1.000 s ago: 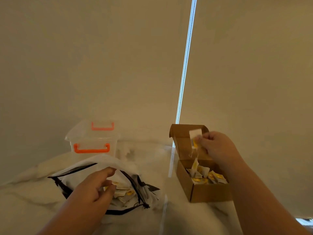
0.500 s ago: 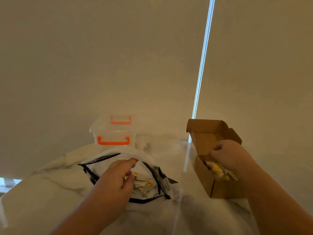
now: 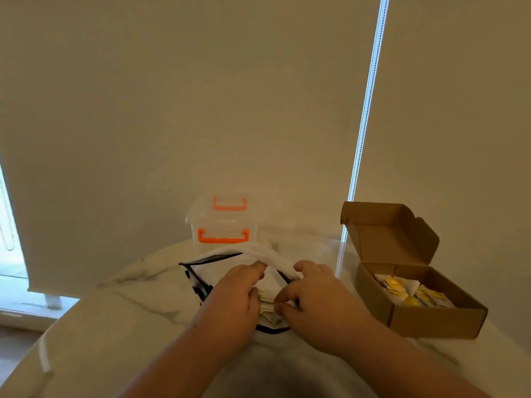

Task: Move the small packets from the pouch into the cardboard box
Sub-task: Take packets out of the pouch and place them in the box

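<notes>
Centrally, left fingers [image 3: 255,268] gripping soft white pouch [image 3: 222,270], right fingers [image 3: 305,268] pinching flat packets [image 3: 267,308]

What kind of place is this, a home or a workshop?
Probably a home: a marble-patterned table stands by a roller blind with a bead chain, and a clear storage box with orange handles sits on it.

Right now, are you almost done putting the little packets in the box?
Not yet. Done: a pile of yellow packets lies in the cardboard box. In hand: the left hand holds the pouch open while the right hand reaches in; whether it has pinched one is unclear. Left: more packets show inside the pouch.
</notes>
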Demonstrator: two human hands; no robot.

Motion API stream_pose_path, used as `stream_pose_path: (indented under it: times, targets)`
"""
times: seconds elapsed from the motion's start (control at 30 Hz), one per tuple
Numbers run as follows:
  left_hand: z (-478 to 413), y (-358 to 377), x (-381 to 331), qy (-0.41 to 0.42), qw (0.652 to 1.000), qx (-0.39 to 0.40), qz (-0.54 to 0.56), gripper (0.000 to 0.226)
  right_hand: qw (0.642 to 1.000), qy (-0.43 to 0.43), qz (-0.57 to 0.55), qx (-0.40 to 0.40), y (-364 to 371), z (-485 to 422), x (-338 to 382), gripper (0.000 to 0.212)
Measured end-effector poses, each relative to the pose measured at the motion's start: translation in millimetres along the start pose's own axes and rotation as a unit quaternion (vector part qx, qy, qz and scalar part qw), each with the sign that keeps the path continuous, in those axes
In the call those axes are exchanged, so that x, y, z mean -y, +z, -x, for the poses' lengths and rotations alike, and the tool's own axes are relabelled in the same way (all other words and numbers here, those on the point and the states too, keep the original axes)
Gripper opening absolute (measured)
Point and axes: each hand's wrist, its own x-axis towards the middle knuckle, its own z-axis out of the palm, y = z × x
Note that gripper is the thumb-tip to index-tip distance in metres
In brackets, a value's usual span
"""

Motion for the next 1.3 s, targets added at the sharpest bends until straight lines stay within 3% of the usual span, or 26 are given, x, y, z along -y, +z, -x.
stream_pose_path:
  times: [0.1,0.17,0.27,0.33,0.47,0.67,1.03,1.3]
  targets:
    - [-5,5,2,-0.02,0.999,-0.021,-0.026,0.029,0.999,0.027,0.031,0.011,11,-9,-9,0.035]
    - [-12,10,1,-0.054,0.992,-0.002,-0.112,0.023,0.998,0.046,0.03,0.03,16,-15,-11,0.041]
    - [-15,20,-2,-0.123,0.953,0.067,-0.27,0.032,0.998,0.047,0.039,0.024,19,-17,-11,0.042]
    - [-11,25,-4,-0.142,0.939,0.082,-0.301,0.04,0.998,0.052,0.04,0.014,18,-15,-9,0.04]
    - [-10,29,0,-0.146,0.928,0.091,-0.33,0.048,0.998,0.059,0.031,0.005,16,-13,-3,0.039]
    - [-17,36,-7,-0.132,0.924,0.097,-0.346,0.032,0.998,0.06,0.017,0.018,13,-7,-2,0.041]
    - [-51,45,0,-0.026,0.921,0.132,-0.366,0.024,0.998,0.051,0.013,0.037,16,-15,-13,0.039]
    - [-48,33,-2,0.034,0.943,0.099,-0.315,0.033,0.998,0.052,-0.023,-0.032,20,-18,-28,0.041]
